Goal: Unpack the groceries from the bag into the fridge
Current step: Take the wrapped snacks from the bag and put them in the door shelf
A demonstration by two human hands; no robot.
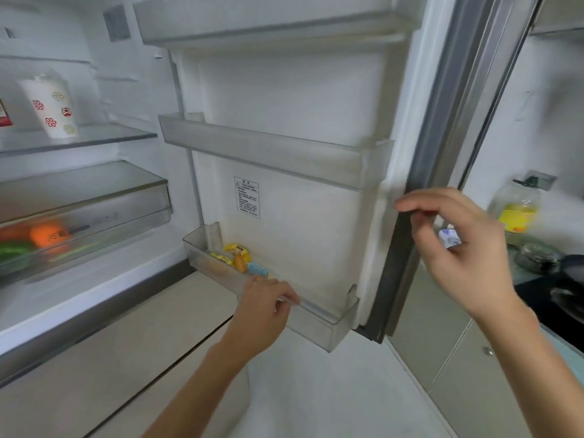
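The fridge stands open with its door [284, 99] swung out in front of me. In the lowest door bin [319, 327] lie several small wrapped snacks [237, 252], yellow, orange and light blue. My left hand [265, 308] is at that bin, its fingers bent over the front rim just right of the snacks, and nothing shows in it. My right hand [458, 245] hovers at the door's outer edge with its fingers loosely curled and the fingertips touching the dark gasket strip [420, 172]. It holds nothing. The grocery bag is out of view.
Two upper door bins [262, 147] look bare. A patterned white cup [50, 105] stands on a glass shelf. Below, the crisper drawer [94, 216] holds orange and green produce. To the right are an oil bottle [516, 207], a dark pan [568, 279] and cabinet doors [442, 343].
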